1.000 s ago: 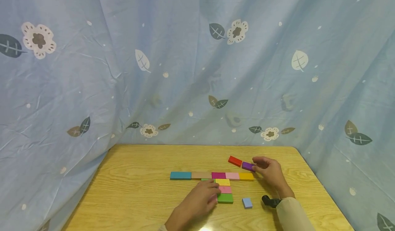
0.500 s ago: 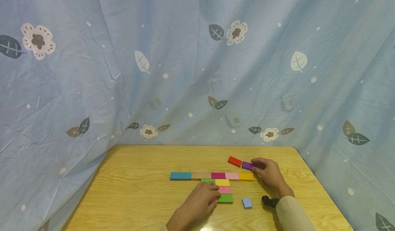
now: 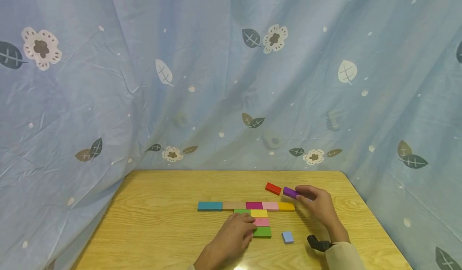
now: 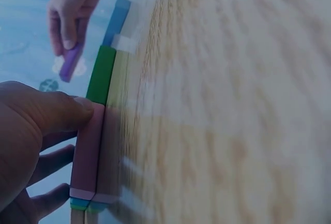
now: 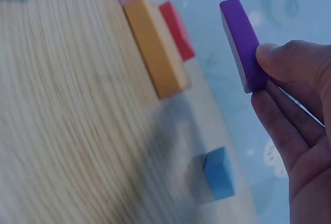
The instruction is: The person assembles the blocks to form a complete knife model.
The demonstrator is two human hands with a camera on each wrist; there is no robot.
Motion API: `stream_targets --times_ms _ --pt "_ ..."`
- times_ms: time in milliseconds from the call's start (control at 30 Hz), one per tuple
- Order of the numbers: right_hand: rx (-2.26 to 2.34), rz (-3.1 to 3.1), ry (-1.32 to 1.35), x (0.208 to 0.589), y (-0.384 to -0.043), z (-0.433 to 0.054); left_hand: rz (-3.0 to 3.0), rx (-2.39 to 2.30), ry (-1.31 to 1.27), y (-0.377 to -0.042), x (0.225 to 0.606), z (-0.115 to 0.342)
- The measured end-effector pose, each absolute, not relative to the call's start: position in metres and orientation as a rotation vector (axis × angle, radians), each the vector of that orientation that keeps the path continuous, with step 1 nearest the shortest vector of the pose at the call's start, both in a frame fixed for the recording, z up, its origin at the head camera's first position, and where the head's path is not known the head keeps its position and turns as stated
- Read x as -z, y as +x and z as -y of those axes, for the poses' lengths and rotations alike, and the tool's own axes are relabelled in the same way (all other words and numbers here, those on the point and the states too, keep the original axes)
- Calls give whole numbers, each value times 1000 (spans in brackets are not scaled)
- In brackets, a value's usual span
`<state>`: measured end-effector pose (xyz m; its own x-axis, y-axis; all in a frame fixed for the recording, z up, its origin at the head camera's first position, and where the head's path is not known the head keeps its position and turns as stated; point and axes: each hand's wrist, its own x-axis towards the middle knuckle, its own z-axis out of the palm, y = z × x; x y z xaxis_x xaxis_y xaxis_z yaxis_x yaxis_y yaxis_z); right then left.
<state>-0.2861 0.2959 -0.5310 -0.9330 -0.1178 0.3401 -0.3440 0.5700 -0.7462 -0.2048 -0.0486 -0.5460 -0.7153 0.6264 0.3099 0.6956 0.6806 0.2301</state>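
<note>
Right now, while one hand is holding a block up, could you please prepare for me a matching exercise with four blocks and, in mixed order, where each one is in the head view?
Blocks
1. purple block
2. red block
3. teal block
4. orange block

Places
A. at the right end of the long row
B. lying apart on the table, beyond the long row
C. pinched by the right hand
D. at the left end of the long row

Right pairs: 1-C, 2-B, 3-D, 4-A
</note>
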Motion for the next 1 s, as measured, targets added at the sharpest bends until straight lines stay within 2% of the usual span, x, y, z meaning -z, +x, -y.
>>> stream_targets --times_ms 367,1000 --pt "-1342 2608 491 519 -263 -270 2699 537 -1031 -204 547 49" --pt "-1167 2690 813 523 -262 -264 2753 590 -985 -201 544 47"
